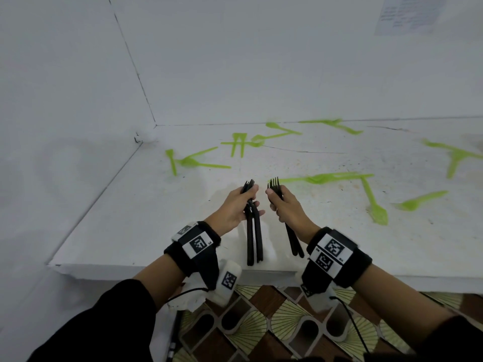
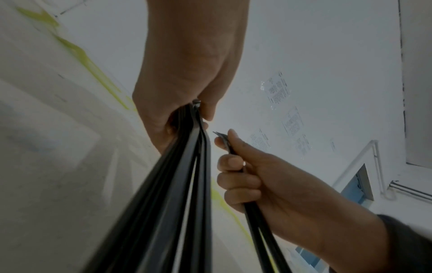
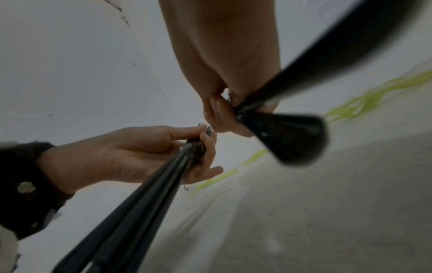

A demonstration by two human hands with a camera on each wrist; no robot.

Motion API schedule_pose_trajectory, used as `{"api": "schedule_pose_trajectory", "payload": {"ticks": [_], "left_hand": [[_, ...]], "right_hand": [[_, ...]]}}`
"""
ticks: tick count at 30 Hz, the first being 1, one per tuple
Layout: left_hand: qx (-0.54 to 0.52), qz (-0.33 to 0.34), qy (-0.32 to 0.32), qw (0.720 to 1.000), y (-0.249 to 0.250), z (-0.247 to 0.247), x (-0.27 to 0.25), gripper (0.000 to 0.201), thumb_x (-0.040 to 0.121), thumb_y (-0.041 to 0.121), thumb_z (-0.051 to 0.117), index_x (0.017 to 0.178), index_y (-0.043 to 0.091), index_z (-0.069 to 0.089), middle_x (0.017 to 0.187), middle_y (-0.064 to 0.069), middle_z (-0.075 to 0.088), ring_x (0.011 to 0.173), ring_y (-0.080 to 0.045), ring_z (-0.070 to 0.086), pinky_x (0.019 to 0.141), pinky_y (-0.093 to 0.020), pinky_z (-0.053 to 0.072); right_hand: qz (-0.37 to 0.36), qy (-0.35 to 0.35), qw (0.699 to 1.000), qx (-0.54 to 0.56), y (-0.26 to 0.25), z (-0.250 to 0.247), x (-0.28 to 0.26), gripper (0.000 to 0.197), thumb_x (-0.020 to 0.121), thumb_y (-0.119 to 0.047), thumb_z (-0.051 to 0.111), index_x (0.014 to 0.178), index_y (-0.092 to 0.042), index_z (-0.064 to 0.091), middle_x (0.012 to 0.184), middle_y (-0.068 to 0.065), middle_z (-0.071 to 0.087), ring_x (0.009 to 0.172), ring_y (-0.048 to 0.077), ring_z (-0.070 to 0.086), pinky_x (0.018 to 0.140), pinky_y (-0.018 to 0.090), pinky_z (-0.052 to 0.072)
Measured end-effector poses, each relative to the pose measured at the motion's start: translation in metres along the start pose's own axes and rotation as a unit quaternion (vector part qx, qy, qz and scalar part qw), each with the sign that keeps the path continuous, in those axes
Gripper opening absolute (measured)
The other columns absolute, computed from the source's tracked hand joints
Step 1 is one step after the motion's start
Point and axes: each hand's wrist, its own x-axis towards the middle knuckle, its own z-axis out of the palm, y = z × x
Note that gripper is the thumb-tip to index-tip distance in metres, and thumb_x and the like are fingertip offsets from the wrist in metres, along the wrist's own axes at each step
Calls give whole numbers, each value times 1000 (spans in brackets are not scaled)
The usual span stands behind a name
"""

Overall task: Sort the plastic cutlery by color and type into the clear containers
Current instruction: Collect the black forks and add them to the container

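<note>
My left hand grips a bundle of black plastic forks, tines up and handles hanging toward the table's front edge. Close to its right, my right hand holds a second bundle of black forks the same way. In the left wrist view the left bundle's handles fill the middle, with the right hand just beside them. The right wrist view shows the right bundle's handles close to the lens, and the left hand with its forks. Several green plastic pieces lie scattered on the white table. No clear container is in view.
The white table sits in a corner, walls at left and back. More green cutlery lies at right and far right. Patterned floor tiles show below the table's front edge. Papers hang on the back wall.
</note>
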Motion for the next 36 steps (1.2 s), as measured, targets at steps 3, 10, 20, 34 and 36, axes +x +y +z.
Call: {"api": "schedule_pose_trajectory", "payload": {"ticks": [3, 10, 20, 34, 36], "left_hand": [[-10, 5, -15, 1000, -2, 5, -1, 13, 94, 21, 55, 85, 11, 57, 72, 1, 43, 62, -11, 49, 61, -27, 56], [17, 28, -24, 999, -7, 5, 2, 21, 93, 26, 56, 87, 6, 57, 78, -6, 59, 64, -14, 58, 68, -26, 51], [15, 17, -17, 1000, -8, 2, -5, 21, 99, 17, 43, 89, 5, 57, 85, -12, 60, 69, -18, 59, 58, -26, 52], [-43, 4, 17, 999, -12, -6, -14, 22, 101, 17, 38, 82, 10, 50, 75, -3, 48, 69, -13, 51, 65, -26, 45], [-31, 6, 27, 999, -13, -5, -15, 23, 101, 19, 38, 83, 10, 50, 77, -4, 50, 69, -14, 50, 65, -26, 44]], "right_hand": [[37, -43, 998, 6, -3, 3, 1, 18, 98, -22, 34, 105, -17, 50, 80, -3, 49, 66, 10, 40, 60, 22, 33], [-31, -98, 994, -36, -1, 6, -7, 41, 97, 2, 32, 128, -16, 50, 80, -7, 50, 66, 8, 42, 57, 18, 38], [-28, -60, 996, 66, 7, 6, -12, 26, 94, 1, 48, 116, -3, 61, 90, 12, 56, 63, 12, 57, 75, 24, 57], [-68, -9, 991, -112, 5, 7, -21, 32, 92, -4, 49, 120, -10, 63, 84, -4, 67, 78, 17, 60, 62, 9, 46], [-88, -61, 981, -159, 4, 12, -22, 38, 91, 1, 42, 119, -12, 63, 97, 15, 71, 92, 31, 61, 72, 18, 40]]}}
